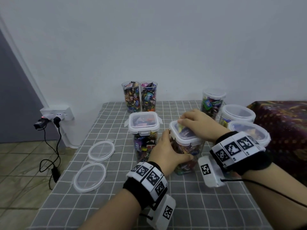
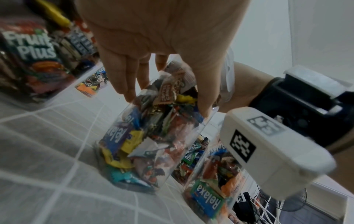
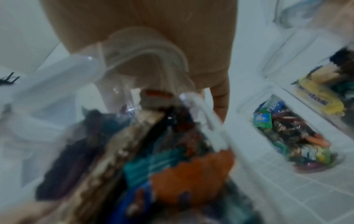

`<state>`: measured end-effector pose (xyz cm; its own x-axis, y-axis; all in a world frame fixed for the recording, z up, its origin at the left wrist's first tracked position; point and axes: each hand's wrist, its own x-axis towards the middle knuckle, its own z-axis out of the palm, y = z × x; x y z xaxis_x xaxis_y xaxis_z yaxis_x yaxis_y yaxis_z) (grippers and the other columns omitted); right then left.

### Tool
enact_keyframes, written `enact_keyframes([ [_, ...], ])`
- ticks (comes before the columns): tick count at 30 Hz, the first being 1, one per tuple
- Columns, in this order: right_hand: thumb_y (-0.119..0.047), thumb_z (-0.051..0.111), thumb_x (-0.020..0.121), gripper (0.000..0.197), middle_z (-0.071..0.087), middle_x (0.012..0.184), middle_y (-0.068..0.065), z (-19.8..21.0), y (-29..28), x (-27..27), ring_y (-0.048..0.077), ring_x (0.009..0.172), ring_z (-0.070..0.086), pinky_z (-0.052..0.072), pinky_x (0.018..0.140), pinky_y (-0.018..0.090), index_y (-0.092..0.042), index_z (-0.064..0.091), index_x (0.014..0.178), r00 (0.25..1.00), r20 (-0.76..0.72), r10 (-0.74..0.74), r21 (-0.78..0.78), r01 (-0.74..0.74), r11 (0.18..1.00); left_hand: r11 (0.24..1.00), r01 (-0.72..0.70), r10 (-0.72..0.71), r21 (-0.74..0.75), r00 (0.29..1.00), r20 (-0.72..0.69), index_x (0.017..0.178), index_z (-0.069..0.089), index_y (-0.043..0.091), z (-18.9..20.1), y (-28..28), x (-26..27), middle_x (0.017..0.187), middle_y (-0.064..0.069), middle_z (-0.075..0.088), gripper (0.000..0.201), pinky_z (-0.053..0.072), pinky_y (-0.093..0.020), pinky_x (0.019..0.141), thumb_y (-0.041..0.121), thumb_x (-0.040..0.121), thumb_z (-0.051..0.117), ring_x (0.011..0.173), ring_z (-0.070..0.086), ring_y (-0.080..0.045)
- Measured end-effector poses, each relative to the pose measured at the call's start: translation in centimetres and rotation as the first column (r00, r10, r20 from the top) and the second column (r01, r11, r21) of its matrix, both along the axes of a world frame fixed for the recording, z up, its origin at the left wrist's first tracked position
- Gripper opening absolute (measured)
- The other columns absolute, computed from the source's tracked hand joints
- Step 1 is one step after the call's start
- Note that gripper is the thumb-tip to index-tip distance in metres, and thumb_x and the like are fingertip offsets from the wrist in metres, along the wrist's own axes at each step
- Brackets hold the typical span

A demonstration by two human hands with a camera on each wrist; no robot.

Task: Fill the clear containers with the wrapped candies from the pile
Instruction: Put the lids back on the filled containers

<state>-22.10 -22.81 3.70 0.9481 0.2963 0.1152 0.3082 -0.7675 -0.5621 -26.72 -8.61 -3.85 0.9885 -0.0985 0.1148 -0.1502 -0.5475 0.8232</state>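
A clear square container (image 1: 189,151) packed with wrapped candies stands near the middle of the grey checked table (image 1: 116,188). My left hand (image 1: 166,150) grips its left side, with the thumb across the front. In the left wrist view my fingers (image 2: 126,84) and thumb clasp the same container (image 2: 149,144). A white-rimmed lid (image 1: 184,135) lies on top of it. My right hand (image 1: 196,125) arches over that lid, fingertips curled over its far edge. The right wrist view is blurred and shows my palm (image 3: 143,30) over the lid (image 3: 47,91). No loose candy pile is in view.
A lidded square container (image 1: 144,123) stands just to the left. Two full tall cylinders (image 1: 131,97) (image 1: 148,97) line the back edge. Three round lidded tubs (image 1: 213,102) (image 1: 237,113) (image 1: 249,130) crowd the right. Two loose round lids (image 1: 101,151) (image 1: 90,177) lie front left.
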Motion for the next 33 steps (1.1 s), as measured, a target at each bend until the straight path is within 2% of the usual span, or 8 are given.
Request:
enact_keyframes([
  [3, -0.066, 0.060, 0.068, 0.079, 0.038, 0.122, -0.008, 0.4, -0.7, -1.3, 0.008, 0.115, 0.037, 0.031, 0.096, 0.026, -0.027, 0.044, 0.136, 0.995, -0.075, 0.059, -0.085, -0.065, 0.994, 0.999, 0.010, -0.010, -0.035, 1.000, 0.000, 0.127, 0.035, 0.033, -0.2, 0.1, -0.1, 0.123, 0.010, 0.052, 0.082, 0.047, -0.037, 0.093, 0.044, 0.061, 0.082, 0.112, 0.053, -0.010],
  [6, -0.072, 0.060, 0.044, 0.120, 0.022, 0.138, -0.014, 1.4, -1.4, -2.3, 0.005, 0.129, 0.025, 0.027, 0.106, 0.026, -0.031, 0.017, 0.149, 0.966, -0.224, 0.130, -0.164, -0.169, 0.972, 0.991, 0.043, -0.045, -0.125, 0.999, -0.017, 0.130, 0.033, 0.039, -0.6, 0.1, -0.2, 0.124, 0.011, 0.054, 0.087, 0.047, -0.036, 0.095, 0.045, 0.059, 0.082, 0.113, 0.052, -0.006],
  [13, -0.045, 0.079, 0.066, 0.100, 0.033, 0.137, 0.005, 0.6, -0.3, -2.2, 0.022, 0.126, 0.037, 0.037, 0.101, 0.035, -0.023, 0.025, 0.147, 0.997, -0.071, -0.022, -0.176, 0.009, 0.984, 0.970, -0.005, 0.017, 0.245, 0.999, -0.045, 0.131, 0.046, 0.025, -0.1, 1.7, -1.2, 0.128, 0.006, 0.051, 0.063, 0.043, -0.032, 0.095, 0.053, 0.078, 0.065, 0.116, 0.051, -0.014],
  [16, -0.050, 0.076, 0.069, 0.092, 0.038, 0.132, 0.011, -0.2, 0.6, -1.1, 0.028, 0.125, 0.038, 0.035, 0.100, 0.037, -0.015, 0.033, 0.142, 0.984, 0.033, -0.176, -0.100, 0.178, 0.979, 0.930, 0.015, 0.023, 0.366, 0.995, -0.098, 0.090, 0.062, 0.024, -0.1, 3.8, -1.8, 0.088, 0.008, 0.061, 0.033, 0.045, -0.028, 0.075, 0.055, 0.083, 0.058, 0.091, 0.059, -0.014],
  [19, -0.056, 0.073, 0.069, 0.088, 0.042, 0.132, 0.018, -1.0, 1.0, 1.3, 0.034, 0.123, 0.038, 0.036, 0.099, 0.040, -0.009, 0.039, 0.136, 0.931, 0.107, -0.348, -0.054, 0.355, 0.933, 0.913, -0.002, 0.089, 0.409, 0.977, -0.194, 0.063, 0.053, 0.021, -0.3, 6.6, -1.9, 0.065, 0.004, 0.054, 0.043, 0.040, -0.028, 0.061, 0.059, 0.084, 0.053, 0.071, 0.057, -0.017],
  [24, -0.057, 0.070, 0.071, 0.084, 0.039, 0.134, 0.022, -1.5, 0.9, 4.5, 0.039, 0.124, 0.036, 0.037, 0.096, 0.044, -0.006, 0.041, 0.130, 0.789, 0.155, -0.595, 0.011, 0.601, 0.799, 0.776, -0.132, 0.301, 0.617, 0.937, -0.178, 0.097, 0.063, 0.019, 0.7, 11.1, -0.9, 0.095, -0.002, 0.067, 0.055, 0.050, -0.032, 0.082, 0.069, 0.081, 0.048, 0.092, 0.063, -0.019],
  [28, -0.055, 0.072, 0.072, 0.090, 0.032, 0.141, 0.022, -1.3, 0.5, 5.3, 0.040, 0.130, 0.030, 0.033, 0.101, 0.047, -0.005, 0.035, 0.136, 0.780, 0.153, -0.606, 0.028, 0.610, 0.792, 0.922, -0.127, 0.224, 0.367, 0.946, -0.236, 0.145, 0.028, 0.023, 1.0, 12.4, 1.8, 0.143, -0.005, 0.044, 0.094, 0.040, -0.037, 0.103, 0.054, 0.069, 0.074, 0.125, 0.048, -0.023],
  [33, -0.041, 0.065, 0.081, 0.077, 0.021, 0.151, 0.021, -1.8, 1.1, 4.0, 0.039, 0.138, 0.022, 0.023, 0.109, 0.050, -0.006, 0.032, 0.141, 0.709, 0.474, -0.522, -0.033, 0.607, 0.794, 0.989, 0.023, -0.061, -0.146, 0.963, -0.264, 0.140, 0.032, 0.020, 0.5, 11.9, 4.2, 0.134, -0.002, 0.052, 0.115, 0.038, -0.040, 0.107, 0.035, 0.042, 0.089, 0.125, 0.047, -0.019],
])
